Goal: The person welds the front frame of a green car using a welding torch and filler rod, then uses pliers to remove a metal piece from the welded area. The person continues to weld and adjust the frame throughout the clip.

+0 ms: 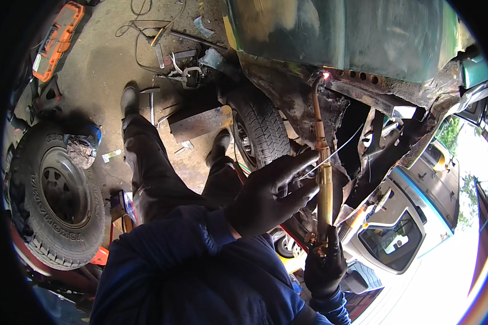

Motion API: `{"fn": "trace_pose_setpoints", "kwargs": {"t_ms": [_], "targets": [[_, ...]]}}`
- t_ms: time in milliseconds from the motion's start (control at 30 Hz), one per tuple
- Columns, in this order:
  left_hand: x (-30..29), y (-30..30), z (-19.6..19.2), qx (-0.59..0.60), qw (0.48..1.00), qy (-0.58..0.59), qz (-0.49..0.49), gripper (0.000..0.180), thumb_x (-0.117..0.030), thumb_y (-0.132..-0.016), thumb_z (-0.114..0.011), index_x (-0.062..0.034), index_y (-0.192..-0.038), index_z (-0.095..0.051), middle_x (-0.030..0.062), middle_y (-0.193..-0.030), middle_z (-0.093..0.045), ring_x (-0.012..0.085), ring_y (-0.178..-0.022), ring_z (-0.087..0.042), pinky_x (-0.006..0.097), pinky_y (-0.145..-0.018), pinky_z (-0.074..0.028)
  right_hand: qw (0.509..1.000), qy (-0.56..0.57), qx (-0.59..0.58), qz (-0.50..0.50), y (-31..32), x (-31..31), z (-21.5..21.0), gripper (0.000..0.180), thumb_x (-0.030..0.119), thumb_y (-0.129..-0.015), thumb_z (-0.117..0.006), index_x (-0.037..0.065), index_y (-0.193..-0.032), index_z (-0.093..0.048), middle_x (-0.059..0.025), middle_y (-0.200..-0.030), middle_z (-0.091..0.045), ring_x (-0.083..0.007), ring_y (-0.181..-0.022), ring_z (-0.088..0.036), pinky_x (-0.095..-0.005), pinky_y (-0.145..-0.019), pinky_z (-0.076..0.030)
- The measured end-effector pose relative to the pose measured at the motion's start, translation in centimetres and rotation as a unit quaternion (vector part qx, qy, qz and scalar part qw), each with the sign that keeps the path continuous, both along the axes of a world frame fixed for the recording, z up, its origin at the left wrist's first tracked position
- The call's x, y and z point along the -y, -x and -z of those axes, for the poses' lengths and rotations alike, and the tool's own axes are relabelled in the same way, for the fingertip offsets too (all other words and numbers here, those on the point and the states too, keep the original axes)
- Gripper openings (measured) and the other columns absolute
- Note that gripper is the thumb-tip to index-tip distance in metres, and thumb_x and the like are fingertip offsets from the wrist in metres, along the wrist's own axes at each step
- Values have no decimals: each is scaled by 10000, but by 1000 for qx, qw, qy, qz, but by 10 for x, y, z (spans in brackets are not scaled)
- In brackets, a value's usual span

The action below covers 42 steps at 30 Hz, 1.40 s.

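My right hand [325, 268], in a black glove, is wrapped round the lower end of a brass gas torch [325, 195], near its valves. The torch stands upright in view, its bent copper-coloured neck [317, 103] reaching a bright glowing spot [326, 75] at the rusty lower edge of a green vehicle panel [352, 38]. My left hand [274, 192], gloved too, reaches across to the torch body with thumb and fingers closing in beside it. A thin metal wire [344, 145] runs from between those fingers, across the torch, to the upper right. Part of the grip is hidden.
Rusted, torn sheet metal [303, 108] surrounds the work, with a wheel [263, 127] beside it. A loose tyre [59, 195] lies at left. Clamps [187, 76], a hammer [152, 103] and a cable [137, 46] are on the floor, with an orange-edged case [58, 40] beyond.
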State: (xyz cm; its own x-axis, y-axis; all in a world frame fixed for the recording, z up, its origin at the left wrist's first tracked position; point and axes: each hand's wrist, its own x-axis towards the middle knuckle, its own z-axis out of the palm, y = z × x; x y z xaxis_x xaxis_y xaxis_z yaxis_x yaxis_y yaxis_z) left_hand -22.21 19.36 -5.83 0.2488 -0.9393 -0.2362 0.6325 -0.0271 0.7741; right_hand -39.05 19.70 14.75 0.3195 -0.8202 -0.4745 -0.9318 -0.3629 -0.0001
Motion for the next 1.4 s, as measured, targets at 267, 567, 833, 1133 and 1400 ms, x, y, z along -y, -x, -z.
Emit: {"fn": "trace_pose_setpoints", "kwargs": {"t_ms": [267,567,833,1133,1400], "targets": [[-1,-13,2,10,999,9,44,644,-68,-1002,-814,-35,-1596,-567,103,-1265,-775,61,-856,-653,263,-768,-567,999,-3,-8,35,-12,-5,-1,765,-68,-891,-695,-15,-1631,-510,-277,-1423,-715,-378,-1152,-794,-438,-944,-644],[-1,-20,1,18,999,16,45,643,-90,-1000,-822,-30,-1589,-571,86,-1245,-779,43,-790,-618,256,-723,-551,999,0,-16,47,-22,-8,-3,758,-72,-898,-694,-19,-1631,-509,-269,-1472,-694,-367,-1231,-768,-426,-991,-628],[4,-22,0,35,999,18,21,639,-144,-1000,-830,-52,-1582,-582,76,-1182,-798,64,-742,-653,276,-771,-562,999,3,-14,41,-23,-8,-1,738,-55,-908,-682,-21,-1626,-512,-273,-1467,-692,-379,-1195,-775,-435,-971,-630],[4,-32,-4,106,990,-15,87,624,-254,-996,-830,-85,-1554,-610,66,-1096,-815,119,-775,-736,499,-1266,-340,1000,16,16,20,-21,-6,4,735,-52,-906,-697,-22,-1618,-519,-282,-1357,-732,-378,-1126,-794,-427,-929,-635],[-16,-44,-12,89,990,21,108,595,-13,-1038,-741,16,-1599,-543,179,-1518,-662,257,-1483,-559,429,-1283,-392,995,15,95,-14,-10,-14,5,798,-46,-841,-751,33,-1606,-539,-233,-1115,-761,-384,-873,-795,-451,-721,-645]]}}
